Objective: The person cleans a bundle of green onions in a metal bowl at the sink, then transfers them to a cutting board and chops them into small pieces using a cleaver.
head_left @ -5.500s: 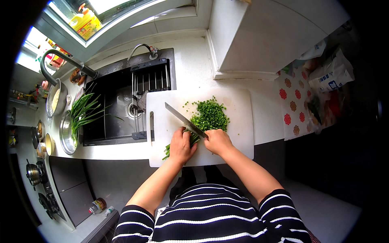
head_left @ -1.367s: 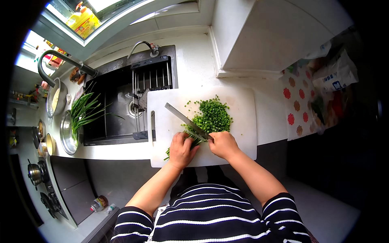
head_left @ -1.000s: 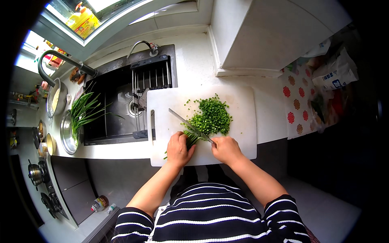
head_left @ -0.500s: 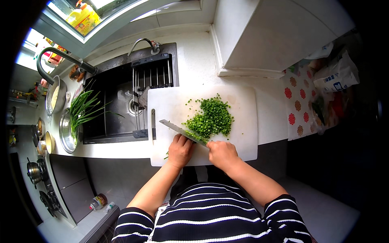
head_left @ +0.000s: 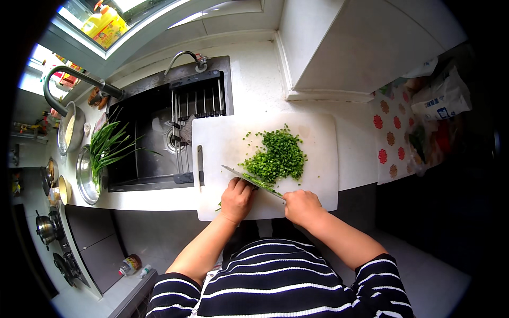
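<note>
A white cutting board (head_left: 318,185) lies at the counter's front edge, bearing a heap of finely chopped green chives (head_left: 275,153). In my right hand (head_left: 303,206) is the handle of a kitchen knife (head_left: 254,182), its blade slanting up to the left along the heap's near edge. My left hand (head_left: 237,200) has its fingers curled down on the board, right against the blade. It presses a bunch of uncut chives, mostly hidden beneath it; a few green bits show by its wrist side. Some chopped pieces lie along the blade.
A dark sink (head_left: 143,143) with a rack (head_left: 201,100) adjoins the board's left. Long whole chives (head_left: 108,148) rest in a metal bowl (head_left: 87,175) on the sink's left. A white cabinet (head_left: 366,47) stands back right, beside a flower-patterned cloth (head_left: 391,138) and bags.
My right hand has slid the knife to the right and slightly toward me. My left hand stays nearly in place on the chives.
</note>
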Tool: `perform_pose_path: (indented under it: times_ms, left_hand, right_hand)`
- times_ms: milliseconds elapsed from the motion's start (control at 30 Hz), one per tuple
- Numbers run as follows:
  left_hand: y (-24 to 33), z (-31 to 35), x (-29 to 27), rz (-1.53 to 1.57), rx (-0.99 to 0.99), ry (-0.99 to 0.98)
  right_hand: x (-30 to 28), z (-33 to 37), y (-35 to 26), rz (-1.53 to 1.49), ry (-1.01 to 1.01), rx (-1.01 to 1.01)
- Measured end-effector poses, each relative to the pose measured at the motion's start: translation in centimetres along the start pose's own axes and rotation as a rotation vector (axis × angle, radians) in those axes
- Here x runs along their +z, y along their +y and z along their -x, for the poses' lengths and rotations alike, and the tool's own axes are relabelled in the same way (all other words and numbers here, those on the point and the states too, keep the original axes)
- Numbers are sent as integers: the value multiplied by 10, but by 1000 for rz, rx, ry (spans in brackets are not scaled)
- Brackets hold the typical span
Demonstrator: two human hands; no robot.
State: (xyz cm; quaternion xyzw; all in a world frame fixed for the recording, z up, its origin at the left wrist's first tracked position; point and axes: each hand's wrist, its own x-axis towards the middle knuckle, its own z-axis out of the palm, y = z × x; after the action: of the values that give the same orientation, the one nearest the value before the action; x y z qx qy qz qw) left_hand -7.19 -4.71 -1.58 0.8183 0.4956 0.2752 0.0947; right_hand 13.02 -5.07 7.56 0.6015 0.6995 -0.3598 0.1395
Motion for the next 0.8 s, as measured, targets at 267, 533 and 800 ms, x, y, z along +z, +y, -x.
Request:
perform_pose_path:
  times_ms: [267,533,800]
  left_hand:
    - [-1,4,3,28,-33,-25]
    - [0,7,4,23,-13,-11]
    - [18,-2,-16,66,-136,-22]
  right_hand:
    - [-9,-25,-21,21,-52,5]
    - [21,-56,-25,-42,139,-53]
    - [17,-37,0,-238,332,-96]
